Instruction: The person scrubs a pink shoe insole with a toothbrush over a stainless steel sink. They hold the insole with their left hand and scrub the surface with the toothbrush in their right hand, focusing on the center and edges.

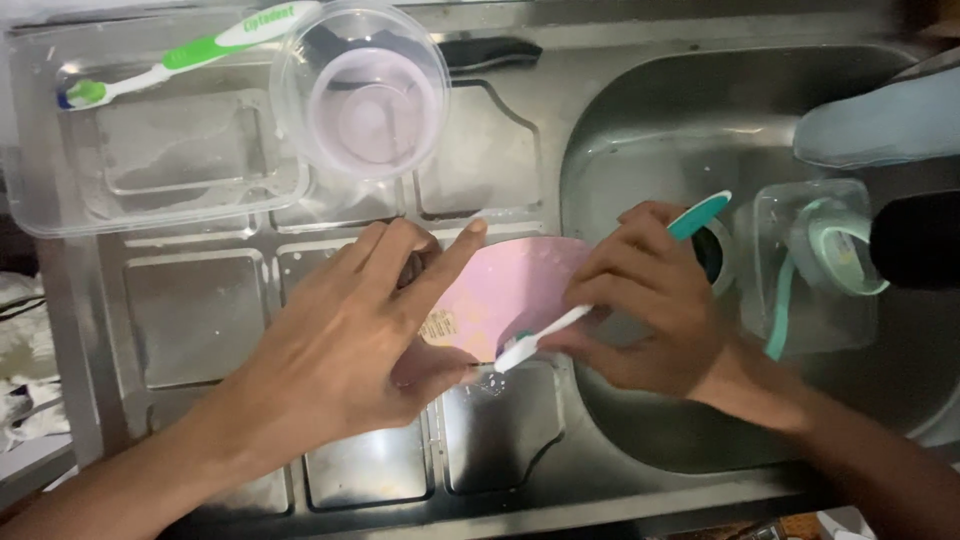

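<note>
View from above my hands at a steel sink [640, 110] and its ribbed draining board [200, 320]. My left hand [350, 340] grips a flat pink lid [510, 290], thumb beneath the near edge and fingers [440, 265] spread across the left part of its face, so the lid is tilted over the seam between draining board and basin. A small label shows on the lid close to my thumb. My right hand [650, 310] is closed around a teal-handled toothbrush [600, 285]; its white head touches the near edge of the lid, and the handle end sticks out past my knuckles toward the far right.

On the far left of the board lies a clear rectangular container [150, 165] with a green-and-white toothbrush [190, 50] resting across its far rim. Just to its right, overlapping its corner, stands a clear round tub [362, 95] with a pinkish base. In the basin, right of my right hand, sits a clear box [815, 265] with a pale green ring-shaped piece inside. A pale blue object [880, 120] lies at the far right edge.

Stage of the work, as I judge it: scrubbing of the lid is in progress, with the bristles at its rim. Droplets on the board suggest water already in use. Whether the other containers are washed I cannot tell; no suds are evident.
</note>
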